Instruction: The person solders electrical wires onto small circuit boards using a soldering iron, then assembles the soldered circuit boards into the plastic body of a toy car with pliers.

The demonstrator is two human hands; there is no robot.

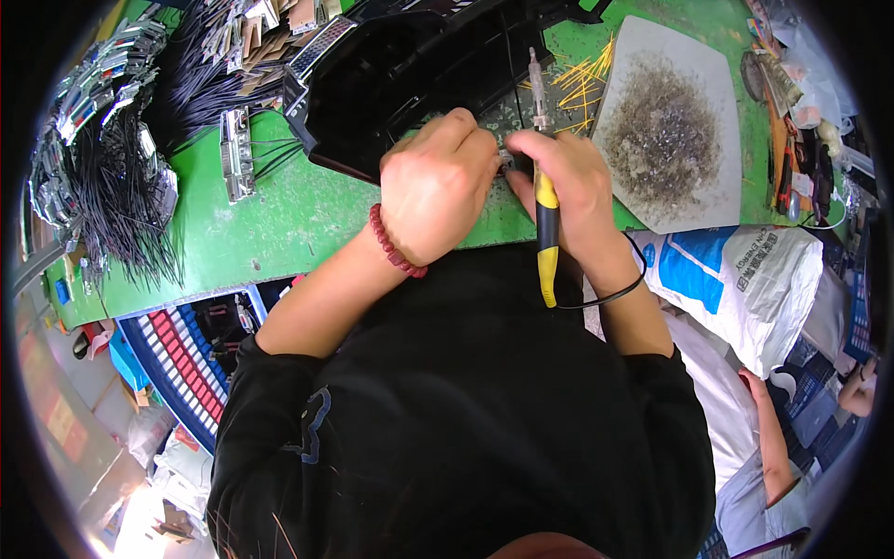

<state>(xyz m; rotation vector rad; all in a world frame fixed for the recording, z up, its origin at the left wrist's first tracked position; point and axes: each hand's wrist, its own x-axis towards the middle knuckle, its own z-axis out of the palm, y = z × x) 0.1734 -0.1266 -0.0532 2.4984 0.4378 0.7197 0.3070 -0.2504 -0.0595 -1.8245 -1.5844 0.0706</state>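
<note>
Basically, R hand [575, 182] curled round soldering iron [548, 224], tip pointing away; L hand [438, 177] fingers curled, hold hidden, can't tell. Black housing [363, 112]'s on green bench [209, 238], just beyond L hand. IMO brace wrists, keep tip off thin cable [508, 56].

The right hand [573, 186] holds a yellow-and-black-handled tool [548, 228], its tip pointing away from the person. The left hand [438, 177], fingers curled, is close beside it, near a black casing [363, 102]. On the green table [223, 242] lie thin yellow sticks [587, 82], a debris-covered grey board [643, 42] and wired metallic parts [102, 168].
</note>
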